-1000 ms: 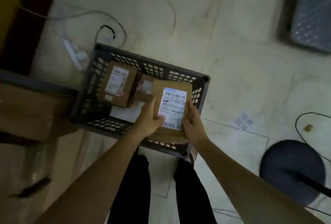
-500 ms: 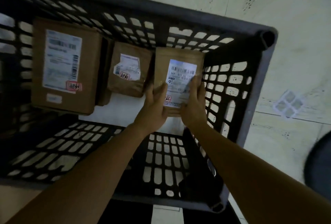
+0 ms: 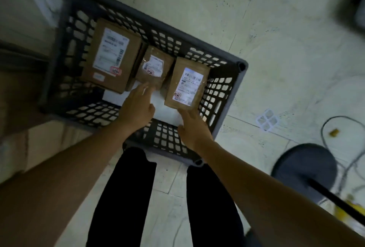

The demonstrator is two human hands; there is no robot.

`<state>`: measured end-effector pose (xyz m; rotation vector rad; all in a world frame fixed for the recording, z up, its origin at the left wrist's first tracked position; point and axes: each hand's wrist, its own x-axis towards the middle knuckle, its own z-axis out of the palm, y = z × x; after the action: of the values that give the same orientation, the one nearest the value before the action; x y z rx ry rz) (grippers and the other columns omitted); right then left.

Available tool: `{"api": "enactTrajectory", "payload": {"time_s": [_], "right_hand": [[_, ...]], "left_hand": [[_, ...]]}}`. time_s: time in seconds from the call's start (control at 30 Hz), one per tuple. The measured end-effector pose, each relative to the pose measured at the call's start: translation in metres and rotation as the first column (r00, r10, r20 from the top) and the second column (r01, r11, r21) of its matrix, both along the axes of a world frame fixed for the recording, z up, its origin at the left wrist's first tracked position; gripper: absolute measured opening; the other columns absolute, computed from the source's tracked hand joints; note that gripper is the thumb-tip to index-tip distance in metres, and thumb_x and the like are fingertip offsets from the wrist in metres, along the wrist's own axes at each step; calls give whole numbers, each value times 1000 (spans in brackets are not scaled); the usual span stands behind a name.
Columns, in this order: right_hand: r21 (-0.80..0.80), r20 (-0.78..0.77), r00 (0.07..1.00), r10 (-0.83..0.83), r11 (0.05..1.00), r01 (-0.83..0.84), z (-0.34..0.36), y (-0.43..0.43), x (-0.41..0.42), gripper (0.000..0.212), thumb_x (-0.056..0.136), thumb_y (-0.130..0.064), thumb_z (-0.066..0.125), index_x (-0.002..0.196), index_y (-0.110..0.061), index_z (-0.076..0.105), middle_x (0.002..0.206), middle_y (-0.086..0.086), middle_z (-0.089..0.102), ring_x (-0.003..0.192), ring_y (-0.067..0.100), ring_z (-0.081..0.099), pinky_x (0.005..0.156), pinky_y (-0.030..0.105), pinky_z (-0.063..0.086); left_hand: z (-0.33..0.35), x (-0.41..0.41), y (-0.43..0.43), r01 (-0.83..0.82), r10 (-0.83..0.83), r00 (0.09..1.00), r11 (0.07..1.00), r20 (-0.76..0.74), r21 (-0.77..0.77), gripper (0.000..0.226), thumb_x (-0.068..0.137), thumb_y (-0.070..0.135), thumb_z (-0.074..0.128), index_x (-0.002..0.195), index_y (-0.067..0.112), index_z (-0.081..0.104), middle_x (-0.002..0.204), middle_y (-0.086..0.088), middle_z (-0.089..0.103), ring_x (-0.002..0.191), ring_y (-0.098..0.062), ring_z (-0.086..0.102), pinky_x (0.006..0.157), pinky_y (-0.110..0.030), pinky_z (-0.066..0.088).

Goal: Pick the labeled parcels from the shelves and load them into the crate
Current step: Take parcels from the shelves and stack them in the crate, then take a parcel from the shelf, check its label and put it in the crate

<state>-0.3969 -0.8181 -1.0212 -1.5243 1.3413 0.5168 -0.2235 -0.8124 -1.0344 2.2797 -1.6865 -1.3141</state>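
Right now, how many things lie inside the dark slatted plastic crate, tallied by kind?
Brown cardboard parcels with white labels: 3
White flat sheet beneath them: 1
Total in the dark plastic crate: 4

My left hand and right hand are bare, and so are my wrists. My left forearm and right forearm are uncovered right up to the lower corners of the view, where they widen with the wide-angle lens. The light is dim and the fingers are a little smeared, so I cannot tell fine detail there. I wear plain black trousers; the cloth on both legs reads as one flat black, too dark to show folds.
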Motion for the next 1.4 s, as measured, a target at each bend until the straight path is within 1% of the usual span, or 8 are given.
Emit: {"api": "enactTrajectory", "payload": {"time_s": [0.17,0.37,0.47,0.6,0.87,1.03,1.23,1.4], "right_hand": [[85,67,991,112,989,-118,127,1,-5,35,93,-11,39,127,-10,49,123,18,57,111,34,54,95,39,43],[-259,163,851,499,854,-452,303,13,-21,36,94,-20,40,128,-19,49,119,14,60,103,29,58,72,26,41],[-424,191,743,641,737,-527,389,31,-18,37,92,-28,42,128,-28,48,118,5,62,100,26,59,79,35,49],[-620,265,534,802,566,-543,470,73,10,38,91,-31,49,129,-25,49,118,2,61,104,20,57,79,28,44],[-815,192,75,978,202,-543,559,237,113,50,89,-31,57,135,-17,45,128,7,51,104,27,58,88,41,48],[-905,134,-157,978,56,-422,592,374,180,51,89,-31,56,136,-17,43,138,11,42,103,32,59,87,44,49],[-871,239,-191,952,123,-476,604,498,229,52,92,-29,51,140,-20,34,143,4,34,100,22,59,80,34,52],[-825,198,-194,961,57,-562,601,548,282,53,92,-30,50,141,-23,30,147,7,27,110,22,55,89,31,49]], "left_hand": [[129,30,28,-276,277,961,960,14,-47,41,89,3,47,129,-3,45,135,-24,43,123,-34,42,102,-34,33],[324,15,113,-539,562,827,808,36,-236,31,92,8,45,121,0,53,119,-22,56,109,-35,53,88,-33,41],[413,-9,171,-500,594,792,763,141,-408,29,92,21,49,117,10,58,117,-15,60,107,-32,55,86,-37,44],[500,-38,268,-367,577,786,726,223,-582,31,88,21,48,110,5,62,107,-19,65,102,-38,57,85,-45,48],[598,0,449,-413,809,495,539,316,-734,31,93,22,49,119,9,59,118,-12,63,114,-30,53,93,-39,42],[648,39,583,-444,904,269,423,332,-790,40,92,22,49,131,13,48,128,-12,52,111,-31,53,90,-41,45],[661,69,698,-589,963,82,255,258,-767,44,89,20,52,132,13,45,137,-11,39,123,-30,44,96,-44,41],[650,111,760,-692,967,-34,159,252,-704,49,90,23,50,137,16,36,141,-13,32,125,-32,41,99,-45,40]]}}
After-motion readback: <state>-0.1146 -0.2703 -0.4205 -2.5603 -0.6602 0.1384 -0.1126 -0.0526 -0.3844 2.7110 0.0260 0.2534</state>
